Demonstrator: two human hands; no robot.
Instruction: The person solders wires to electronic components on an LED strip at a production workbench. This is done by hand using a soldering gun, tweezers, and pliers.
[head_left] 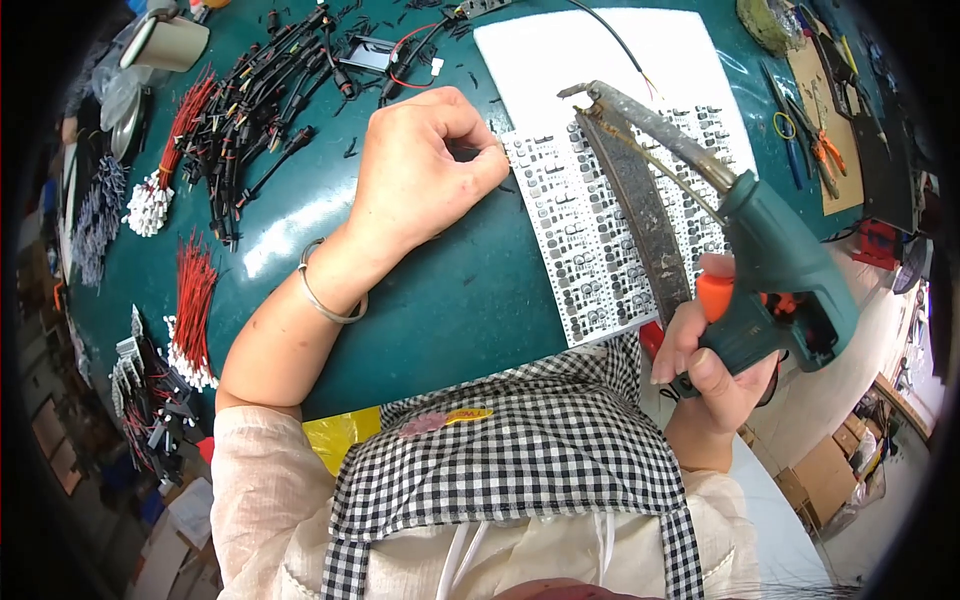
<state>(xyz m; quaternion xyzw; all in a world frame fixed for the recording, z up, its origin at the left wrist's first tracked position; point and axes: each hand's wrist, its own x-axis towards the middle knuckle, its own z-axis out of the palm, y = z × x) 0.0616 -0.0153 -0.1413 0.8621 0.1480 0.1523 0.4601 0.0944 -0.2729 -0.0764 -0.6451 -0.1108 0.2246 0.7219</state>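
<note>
My right hand (722, 372) grips a dark green soldering gun (775, 235) with an orange trigger. Its metal barrel points up and left, the bent tip hanging over the far part of a white circuit board panel (560, 230) covered in small components. A dark, worn metal strip (640, 210) runs lengthwise across the panel, below the barrel. My left hand (425, 165) is closed in a pinch at the panel's left edge; whatever its fingertips hold is hidden. Under the panel's far part lies a white foam sheet (610, 55).
Black cables with connectors (250, 120) are heaped at the far left, beside bundles of red wires with white ends (195, 300). A black cable (610, 35) with bare thin wires crosses the foam. Pliers (825, 150) lie at the far right on the green table (440, 300).
</note>
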